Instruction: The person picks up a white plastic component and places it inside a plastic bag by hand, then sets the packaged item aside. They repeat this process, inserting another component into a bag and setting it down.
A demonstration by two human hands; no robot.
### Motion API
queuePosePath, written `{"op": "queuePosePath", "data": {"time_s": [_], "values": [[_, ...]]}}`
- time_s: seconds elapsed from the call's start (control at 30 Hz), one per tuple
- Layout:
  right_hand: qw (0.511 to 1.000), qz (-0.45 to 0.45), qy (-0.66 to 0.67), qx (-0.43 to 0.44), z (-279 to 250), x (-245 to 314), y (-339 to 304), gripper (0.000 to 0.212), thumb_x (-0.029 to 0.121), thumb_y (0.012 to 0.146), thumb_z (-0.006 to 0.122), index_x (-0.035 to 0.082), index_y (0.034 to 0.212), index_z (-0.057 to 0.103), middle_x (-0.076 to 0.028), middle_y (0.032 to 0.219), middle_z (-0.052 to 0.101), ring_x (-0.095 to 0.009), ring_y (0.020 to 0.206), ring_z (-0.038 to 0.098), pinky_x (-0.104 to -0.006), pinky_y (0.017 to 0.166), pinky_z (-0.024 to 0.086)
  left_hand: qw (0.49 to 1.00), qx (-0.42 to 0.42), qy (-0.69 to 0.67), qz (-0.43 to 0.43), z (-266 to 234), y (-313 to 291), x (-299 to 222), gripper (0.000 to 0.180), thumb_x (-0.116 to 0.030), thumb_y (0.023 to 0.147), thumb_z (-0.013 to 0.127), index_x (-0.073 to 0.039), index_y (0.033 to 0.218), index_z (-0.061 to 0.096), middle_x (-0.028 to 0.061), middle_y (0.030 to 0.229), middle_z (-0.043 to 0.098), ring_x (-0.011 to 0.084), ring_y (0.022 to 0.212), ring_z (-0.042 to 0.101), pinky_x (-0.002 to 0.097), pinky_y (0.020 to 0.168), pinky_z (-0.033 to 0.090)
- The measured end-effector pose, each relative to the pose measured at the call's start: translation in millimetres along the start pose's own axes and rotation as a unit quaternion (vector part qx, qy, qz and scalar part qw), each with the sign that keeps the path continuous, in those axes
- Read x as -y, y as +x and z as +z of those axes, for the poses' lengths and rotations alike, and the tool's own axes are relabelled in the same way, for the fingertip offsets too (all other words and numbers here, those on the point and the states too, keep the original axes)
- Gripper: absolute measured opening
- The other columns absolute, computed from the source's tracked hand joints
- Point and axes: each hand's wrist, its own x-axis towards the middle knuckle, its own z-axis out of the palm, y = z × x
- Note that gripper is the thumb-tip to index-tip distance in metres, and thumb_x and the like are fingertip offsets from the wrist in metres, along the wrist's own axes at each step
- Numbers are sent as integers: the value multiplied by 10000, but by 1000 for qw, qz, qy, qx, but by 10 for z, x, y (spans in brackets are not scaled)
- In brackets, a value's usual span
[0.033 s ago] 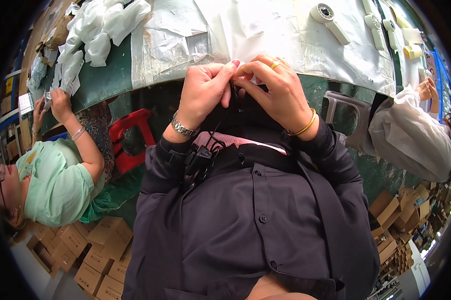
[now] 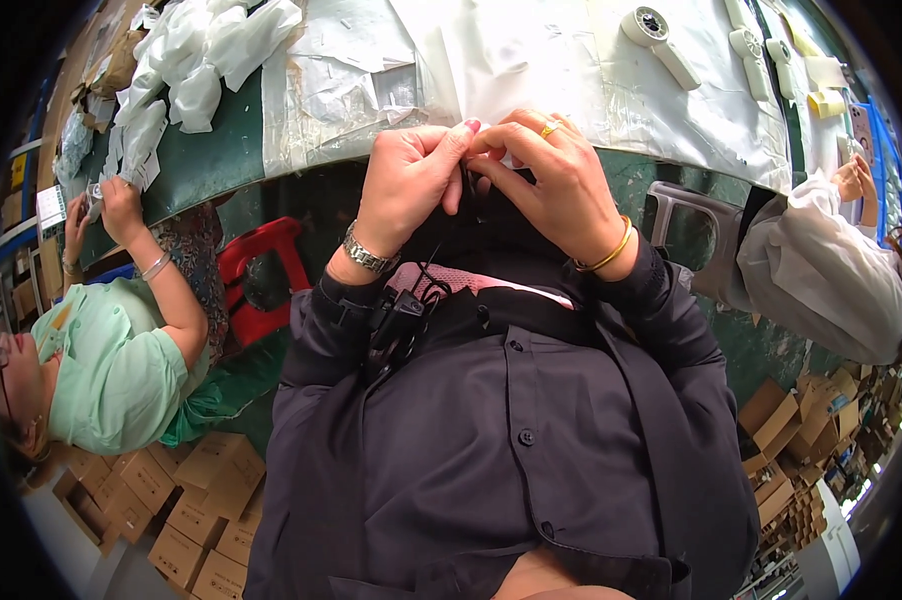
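My left hand (image 2: 411,180) and my right hand (image 2: 556,180) meet at the table's near edge, fingers pinched together. Whatever sits between the fingertips is mostly hidden; a thin dark strip shows just below them. Right behind the fingertips, a white plastic sheet (image 2: 486,65) lies on the table, and I cannot tell whether they grip its edge. A metal watch (image 2: 368,250) is on my left wrist. On my right side I wear a gold bangle (image 2: 611,248) and a ring.
A white handheld fan (image 2: 666,48) lies at the table's right, with more fans (image 2: 749,55) beyond. White plastic bags (image 2: 196,60) pile up at the left. Co-workers sit on both sides, near a red stool (image 2: 271,285) and a grey stool (image 2: 699,215). Cardboard boxes (image 2: 206,480) stand behind.
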Motion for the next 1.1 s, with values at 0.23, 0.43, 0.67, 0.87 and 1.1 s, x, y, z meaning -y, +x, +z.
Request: {"op": "queuePosePath", "data": {"time_s": [0.23, 0.43, 0.67, 0.87, 1.1], "values": [[996, -60, -67, 7, 19, -1, 41, 165, 93, 909, 802, 56, 1022, 688, -62, 964, 676, -266, 852, 650, -365, 835, 499, 999, -2, 11, -31, -12, 40, 14, 394, -280, 1101, 678, 10, 850, 771, 13, 594, 656, 36, 454, 512, 214, 453, 349], [996, -53, -14, 70, -77, 42, -3, 151, 92, 944, 757, 43, 1022, 637, -87, 996, 671, -292, 937, 658, -387, 865, 500, 999, -37, 16, -30, -36, 65, 103, 391, -274, 1101, 690, -28, 801, 738, -21, 569, 606, 32, 441, 469, 215, 443, 289], [930, 51, 359, -64, -472, 176, -179, 106, 132, 1099, 628, 47, 1042, 603, -85, 976, 661, -226, 930, 651, -371, 849, 502, 999, -30, 23, -20, -217, -21, 78, 371, -252, 1096, 701, -36, 796, 723, -27, 570, 603, 26, 441, 461, 213, 447, 288], [875, 175, 372, -255, -1238, -454, -649, 167, 169, 1135, 613, 20, 1165, 682, -75, 910, 679, -162, 972, 657, -314, 796, 470, 999, -3, 27, -35, -429, -173, 18, 258, -210, 1076, 727, -9, 914, 731, -29, 642, 643, 14, 506, 502, 201, 481, 315], [930, 293, -121, -184, -753, -463, -1147, 235, 90, 959, 794, 121, 1191, 799, -20, 947, 718, -168, 958, 652, -372, 986, 441, 993, 93, 68, -3, -637, -319, 121, 132, -90, 980, 820, -16, 1049, 735, -6, 855, 719, 0, 639, 581, 188, 531, 392]]}}
